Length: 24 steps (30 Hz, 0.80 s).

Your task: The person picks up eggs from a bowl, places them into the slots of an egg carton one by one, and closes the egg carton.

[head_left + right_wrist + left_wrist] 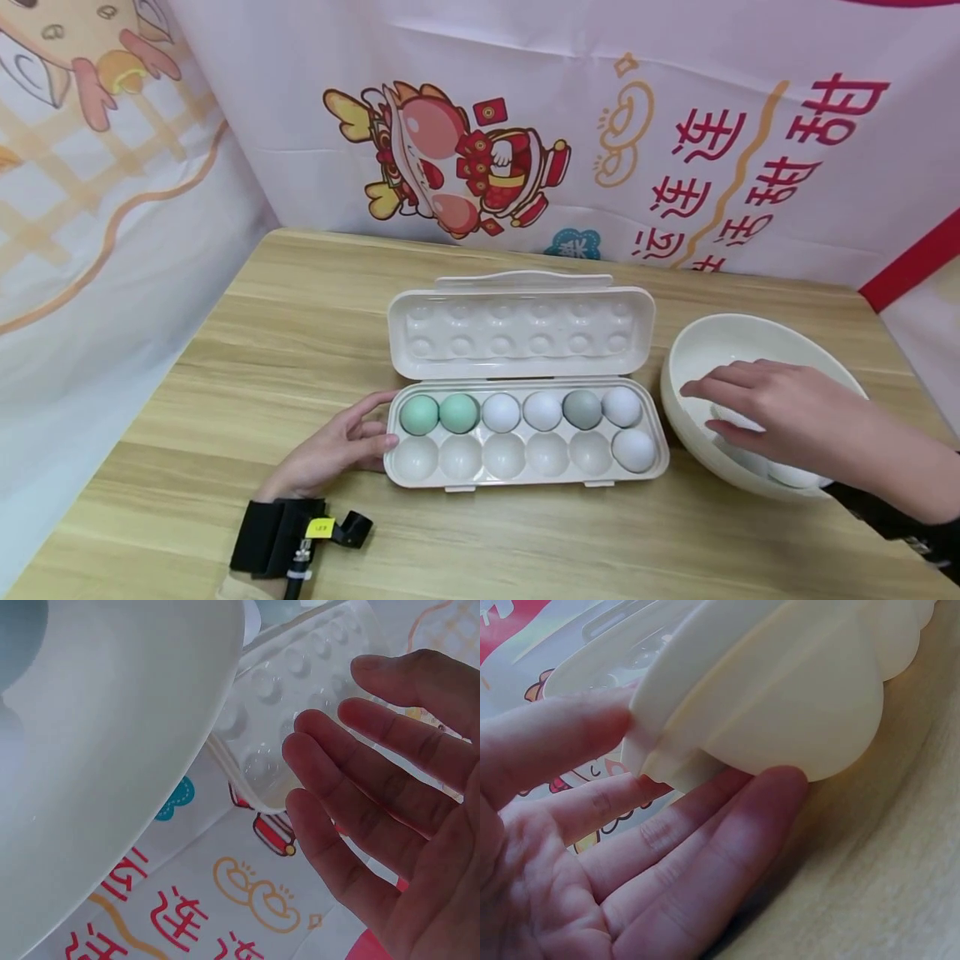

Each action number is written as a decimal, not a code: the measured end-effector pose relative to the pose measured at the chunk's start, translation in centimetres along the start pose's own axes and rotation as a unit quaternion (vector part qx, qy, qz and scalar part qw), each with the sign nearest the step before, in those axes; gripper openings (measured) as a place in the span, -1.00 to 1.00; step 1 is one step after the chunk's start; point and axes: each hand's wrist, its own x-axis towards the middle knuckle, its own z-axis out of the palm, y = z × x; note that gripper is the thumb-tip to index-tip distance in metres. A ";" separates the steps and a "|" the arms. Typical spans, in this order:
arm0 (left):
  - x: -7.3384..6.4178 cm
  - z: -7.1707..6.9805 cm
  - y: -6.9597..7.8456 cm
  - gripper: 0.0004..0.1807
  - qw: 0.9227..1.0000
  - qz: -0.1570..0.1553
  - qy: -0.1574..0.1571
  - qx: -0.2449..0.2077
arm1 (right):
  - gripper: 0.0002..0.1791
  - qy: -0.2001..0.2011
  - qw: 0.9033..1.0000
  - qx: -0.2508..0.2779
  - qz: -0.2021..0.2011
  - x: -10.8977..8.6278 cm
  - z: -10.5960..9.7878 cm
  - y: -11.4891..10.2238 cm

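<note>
A cream egg carton (504,457) stands in the middle of the table, its lid (525,329) swung back. Two green eggs (458,413), white eggs (500,413) and a grey-green egg (582,409) fill its back row. One white egg (633,450) sits at the right end of the front row, whose other cups hold nothing. My left hand (330,454) grips the carton's left end, with fingertips at the rim and against the underside in the left wrist view. Over a cream bowl (693,354), my right hand (780,408) holds nothing, fingers spread apart in the right wrist view.
White eggs (793,475) lie in the bowl, partly hidden beneath my right hand; a grey-green egg (19,637) shows there in the right wrist view. Behind the wooden table (247,367) hangs a printed cloth (285,108). The bowl stands close to the carton's right end.
</note>
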 end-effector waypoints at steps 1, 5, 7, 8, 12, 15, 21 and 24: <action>0.0 0.0 0.0 -0.33 1.000 -0.001 0.000 0.000 | -0.68 0.001 1.000 0.002 0.005 -0.1 -0.1 0.2; -0.1 -0.1 -0.1 -0.33 1.000 -0.003 0.002 0.001 | -0.65 -0.023 0.999 0.000 0.042 -0.6 -0.2 0.8; -0.1 -0.1 -0.1 -0.32 1.000 -0.005 0.002 0.000 | -0.48 -0.045 0.997 -0.001 0.061 -0.8 -0.2 1.0; -0.1 -0.1 -0.1 -0.32 1.000 -0.004 0.002 0.000 | -0.46 -0.052 0.996 -0.001 0.069 -0.9 -0.2 1.0; -0.2 -0.1 0.0 -0.32 1.000 -0.003 0.003 0.001 | -0.47 -0.076 0.993 0.008 0.091 -1.2 0.1 1.3; -0.2 -0.1 0.1 -0.33 1.000 -0.003 0.004 0.002 | -0.50 -0.104 0.988 0.024 0.111 -1.4 0.3 1.7; -0.1 0.0 0.1 -0.32 1.000 -0.004 0.002 0.001 | -0.49 -0.199 0.962 0.069 0.176 -1.5 1.0 2.9; 0.0 0.0 0.1 -0.32 1.000 -0.003 0.000 -0.001 | -0.45 -0.248 0.941 0.099 0.209 -1.3 1.4 3.7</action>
